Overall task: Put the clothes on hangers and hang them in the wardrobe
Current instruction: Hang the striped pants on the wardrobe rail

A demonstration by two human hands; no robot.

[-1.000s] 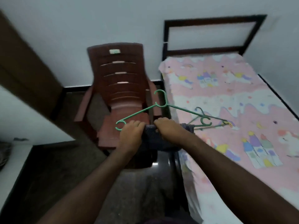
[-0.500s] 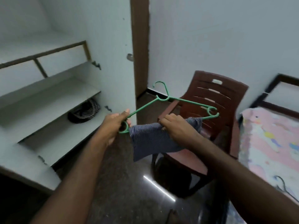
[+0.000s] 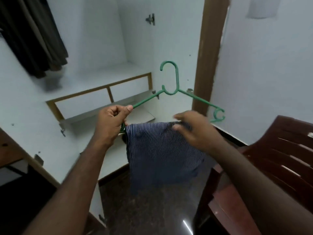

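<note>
A green plastic hanger (image 3: 171,85) is held up in front of the open white wardrobe (image 3: 94,77), hook pointing up. A dark blue striped garment (image 3: 162,155) hangs folded over its bottom bar. My left hand (image 3: 111,122) grips the hanger's left arm near the corner. My right hand (image 3: 193,129) pinches the garment's top edge at the bar, right of centre. Dark clothes (image 3: 33,34) hang inside the wardrobe at the upper left.
A brown wooden door frame (image 3: 208,53) stands right of the wardrobe opening. A dark red plastic chair (image 3: 274,163) is close at the lower right. White shelves and a drawer frame (image 3: 100,99) sit below the hanging space. The floor is dark and glossy.
The view has swung from the bed and chair to the wardrobe. Both hands have lifted the hanger with the garment upward, and its hook now stands upright before the opening.
</note>
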